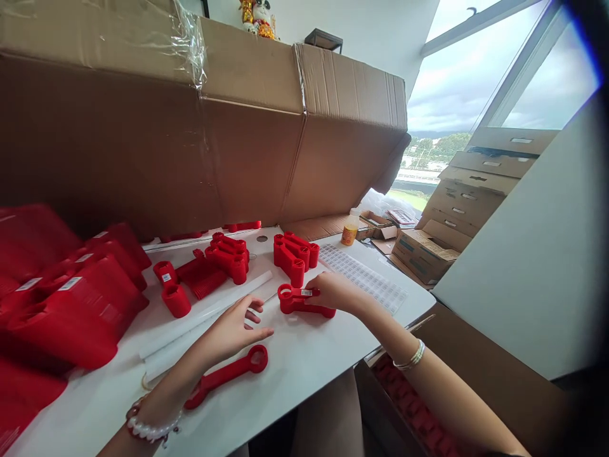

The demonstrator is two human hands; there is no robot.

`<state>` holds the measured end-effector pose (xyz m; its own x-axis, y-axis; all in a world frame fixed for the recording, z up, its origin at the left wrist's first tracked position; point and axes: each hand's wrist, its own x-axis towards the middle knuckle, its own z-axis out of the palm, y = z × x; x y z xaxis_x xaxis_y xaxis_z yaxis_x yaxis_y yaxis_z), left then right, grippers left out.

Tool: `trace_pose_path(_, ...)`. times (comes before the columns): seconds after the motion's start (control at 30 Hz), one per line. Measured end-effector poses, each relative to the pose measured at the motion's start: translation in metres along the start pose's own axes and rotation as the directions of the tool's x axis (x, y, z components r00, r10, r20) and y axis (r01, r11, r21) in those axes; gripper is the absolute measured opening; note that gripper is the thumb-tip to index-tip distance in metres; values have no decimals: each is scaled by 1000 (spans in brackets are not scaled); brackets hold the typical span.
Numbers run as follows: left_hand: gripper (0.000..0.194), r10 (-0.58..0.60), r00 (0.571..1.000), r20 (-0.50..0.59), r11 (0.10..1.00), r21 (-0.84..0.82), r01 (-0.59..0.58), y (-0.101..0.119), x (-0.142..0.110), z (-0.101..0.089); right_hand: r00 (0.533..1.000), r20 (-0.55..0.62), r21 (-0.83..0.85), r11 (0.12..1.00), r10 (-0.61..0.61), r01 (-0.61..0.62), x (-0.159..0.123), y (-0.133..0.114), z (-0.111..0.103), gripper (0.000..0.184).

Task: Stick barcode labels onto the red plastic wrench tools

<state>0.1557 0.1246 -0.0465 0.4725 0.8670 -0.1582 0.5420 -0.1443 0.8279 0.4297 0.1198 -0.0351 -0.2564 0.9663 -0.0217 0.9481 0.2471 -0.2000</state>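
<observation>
My right hand (328, 291) is closed on a red bone-shaped box (295, 303) with round ends and a white barcode label, at the middle of the white table (304, 362). Its fingertips are partly hidden behind the hand. My left hand (240, 327) hovers to the left, fingers apart and holding nothing. Just below it lies a red bone-shaped piece (228, 374) with a ring at its far end, partly covered by my left forearm. Behind my right hand several more red bone-shaped boxes (291, 263) stand together.
Red boxes are heaped at the left (90, 311), and more red pieces (227, 257) stand at the back. A white roll (228, 301) lies across the table. A label sheet (361, 273), a bottle (350, 230) and a large cardboard box (247, 152) are beyond; an open carton (409, 406) sits below right.
</observation>
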Motion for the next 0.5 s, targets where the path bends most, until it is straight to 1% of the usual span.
trace_pose_path(0.13,51,-9,1000,3,999,34,9,-9,-2,-3,995,93,-32,999,45,-42,12,0,6,21)
trace_pose_path(0.27,46,-7,1000,26,998,59,6,-14,-2,-5,985,161,-46,997,64,-57,13,4,8,27)
trace_pose_path(0.37,42,-2,999,46,996,88,-2,-13,-2,-7,980,191,-38,998,61,-55,12,9,9,30)
trace_pose_path(0.5,41,5,998,59,990,140,-13,-10,-2,-5,978,202,-12,998,58,-57,11,13,9,30)
